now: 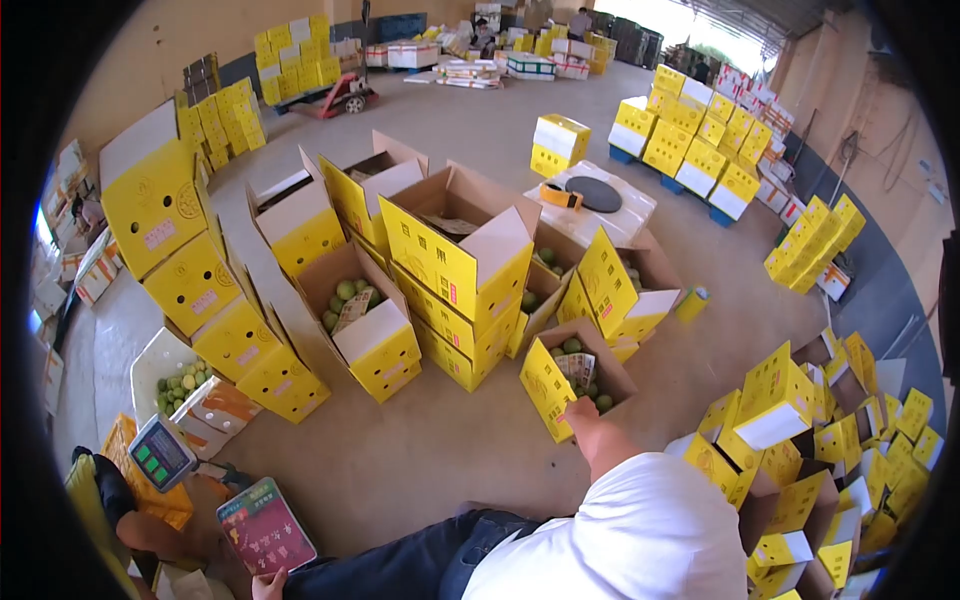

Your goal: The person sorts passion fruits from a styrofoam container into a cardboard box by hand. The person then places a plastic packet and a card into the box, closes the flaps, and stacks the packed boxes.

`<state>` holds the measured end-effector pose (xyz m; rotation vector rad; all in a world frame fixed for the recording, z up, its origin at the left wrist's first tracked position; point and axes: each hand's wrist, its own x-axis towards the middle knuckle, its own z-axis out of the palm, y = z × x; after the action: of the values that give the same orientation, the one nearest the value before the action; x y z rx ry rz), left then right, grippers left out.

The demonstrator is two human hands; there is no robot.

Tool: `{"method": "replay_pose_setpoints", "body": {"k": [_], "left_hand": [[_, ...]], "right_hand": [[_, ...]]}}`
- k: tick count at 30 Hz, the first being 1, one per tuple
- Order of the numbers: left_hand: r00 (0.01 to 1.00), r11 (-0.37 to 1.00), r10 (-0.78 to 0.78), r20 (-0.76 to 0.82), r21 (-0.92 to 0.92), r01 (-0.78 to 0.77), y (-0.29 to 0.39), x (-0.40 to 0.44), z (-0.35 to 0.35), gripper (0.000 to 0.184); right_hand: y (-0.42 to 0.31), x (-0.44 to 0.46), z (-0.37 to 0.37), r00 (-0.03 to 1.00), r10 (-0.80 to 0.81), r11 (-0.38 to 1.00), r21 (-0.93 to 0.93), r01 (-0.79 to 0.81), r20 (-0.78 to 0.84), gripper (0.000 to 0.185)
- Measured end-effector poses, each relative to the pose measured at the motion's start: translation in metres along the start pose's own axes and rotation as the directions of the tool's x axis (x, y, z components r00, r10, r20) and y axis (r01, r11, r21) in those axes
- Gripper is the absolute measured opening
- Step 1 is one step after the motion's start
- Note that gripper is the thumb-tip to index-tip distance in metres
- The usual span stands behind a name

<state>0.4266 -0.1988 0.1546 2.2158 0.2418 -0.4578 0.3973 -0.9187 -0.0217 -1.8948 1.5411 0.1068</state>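
Note:
My right hand (578, 410) grips the near edge of an open yellow carton (549, 388), which holds green round fruit (603, 401) and a printed paper sheet (578, 370). At the bottom left, my left hand (268, 586) is closed on the lower edge of a red printed panel (266, 535), with part of the hand cut off by the frame. Beside that panel stands a scale display (161, 453) with green readouts. Another open carton (383, 352) of green fruit stands left of the central stack.
Stacked yellow cartons (160, 215) rise at the left, above a white foam box (152, 368) of fruit. A tape dispenser (561, 196) lies on a white box (632, 208). Empty cartons (775, 395) pile up at the right. A co-worker's arm (150, 535) shows at lower left.

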Motion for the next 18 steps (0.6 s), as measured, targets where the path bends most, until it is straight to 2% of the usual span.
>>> {"method": "replay_pose_setpoints", "body": {"k": [3,5,8,10,12,13,14,15,16,17,18], "left_hand": [[1.0,1.0,-0.003,-0.02,0.024,0.004,0.012,0.005,0.006,0.035],[0.999,0.999,-0.006,-0.038,0.033,0.007,0.016,0.006,0.01,0.035],[0.997,0.998,-0.009,-0.073,0.059,0.013,0.013,0.006,0.01,0.038],[0.994,0.99,-0.071,-0.079,0.112,0.08,0.007,0.02,0.013,0.035],[0.983,0.971,-0.154,-0.095,0.169,0.169,0.0,0.022,0.01,0.033],[0.974,0.957,-0.199,-0.11,0.192,0.217,-0.002,0.02,0.009,0.032],[0.96,0.941,-0.248,-0.129,0.206,0.27,0.012,0.01,0.011,0.032],[0.985,0.993,0.015,-0.175,0.116,0.005,0.027,0.003,0.016,0.02],[0.969,0.989,0.148,-0.196,0.003,-0.151,0.022,0.01,0.026,0.019],[0.967,0.994,0.071,-0.243,0.098,-0.048,0.015,0.013,0.026,0.022],[0.976,0.986,0.121,-0.18,0.134,-0.098,0.07,0.002,0.024,0.026]], "right_hand": [[-0.024,-0.011,-0.022,0.998,0.044,0.998,-0.045,-0.046,-0.037,0.043],[-0.011,0.025,-0.006,0.99,-0.021,0.99,-0.14,0.002,-0.137,0.043],[-0.034,0.046,-0.012,0.99,-0.025,0.991,-0.136,0.006,-0.139,0.042],[-0.042,0.065,-0.008,0.98,-0.042,0.995,-0.101,0.023,-0.193,0.04],[-0.051,0.092,0.003,0.984,0.02,0.999,-0.033,-0.026,-0.178,0.039],[-0.03,0.149,0.022,0.999,-0.03,0.999,-0.011,0.03,0.014,0.043],[-0.027,0.158,0.025,0.999,-0.036,0.996,-0.079,0.039,0.041,0.047],[-0.028,0.163,0.032,0.996,-0.052,0.985,-0.158,0.064,0.076,0.051],[-0.033,0.142,0.018,0.874,-0.325,0.628,-0.609,0.485,0.361,0.054],[-0.037,0.099,0.01,0.97,-0.204,0.755,-0.61,0.24,0.13,0.058],[-0.046,0.068,0.002,0.931,-0.292,0.653,-0.665,0.363,0.221,0.06]]}}
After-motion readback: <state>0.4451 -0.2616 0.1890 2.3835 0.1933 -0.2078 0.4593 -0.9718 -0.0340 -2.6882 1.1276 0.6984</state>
